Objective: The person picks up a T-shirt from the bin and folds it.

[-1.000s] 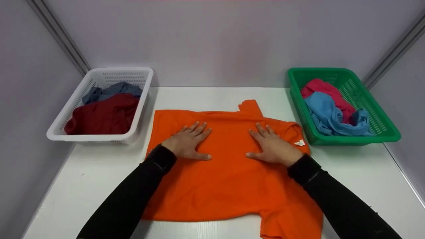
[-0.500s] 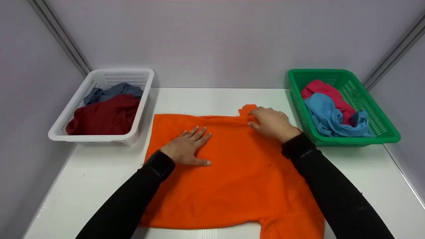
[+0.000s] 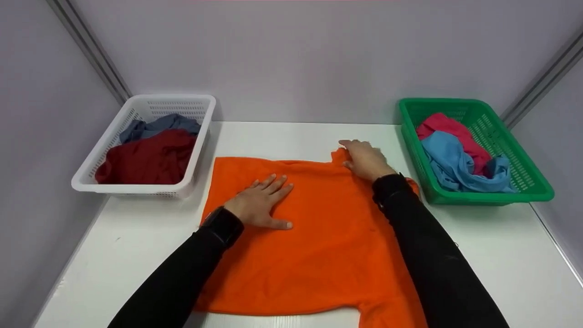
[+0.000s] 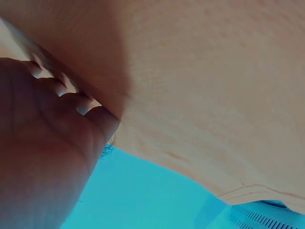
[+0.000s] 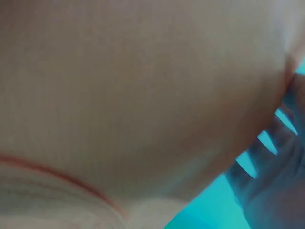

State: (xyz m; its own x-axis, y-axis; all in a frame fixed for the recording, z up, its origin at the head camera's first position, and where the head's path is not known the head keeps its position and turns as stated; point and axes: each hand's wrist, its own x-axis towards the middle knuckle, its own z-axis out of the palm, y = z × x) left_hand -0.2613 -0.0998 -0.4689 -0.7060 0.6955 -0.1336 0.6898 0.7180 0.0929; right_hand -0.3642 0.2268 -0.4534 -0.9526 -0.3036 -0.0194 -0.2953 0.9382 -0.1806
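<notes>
An orange T-shirt [image 3: 319, 218] lies spread on the table, collar side to the right. My left hand [image 3: 257, 207] rests on its left half with straight, spread fingers. Its fingertips touch the cloth in the left wrist view, where the shirt [image 4: 205, 86] shows pale in shifted colours. At the far sleeve [image 3: 339, 157] is my right hand [image 3: 364, 159], with the index finger reaching past the sleeve and the thumb on the cloth. In the right wrist view, the fingers [image 5: 267, 143] are spaced apart at the cloth's edge. My right forearm covers most of the collar.
A white basket [image 3: 86, 184] with dark red [image 3: 148, 157] and grey-blue cloth [image 3: 159, 127] stands at the back left. At the back right, a green basket [image 3: 492, 198] holds pink [image 3: 455, 132] and light blue cloth [image 3: 455, 159]. A grey wall [image 3: 300, 59] closes off the back.
My right hand has left the shirt's body near the collar and moved away from me to the far sleeve. The left hand stays spread on the cloth.
</notes>
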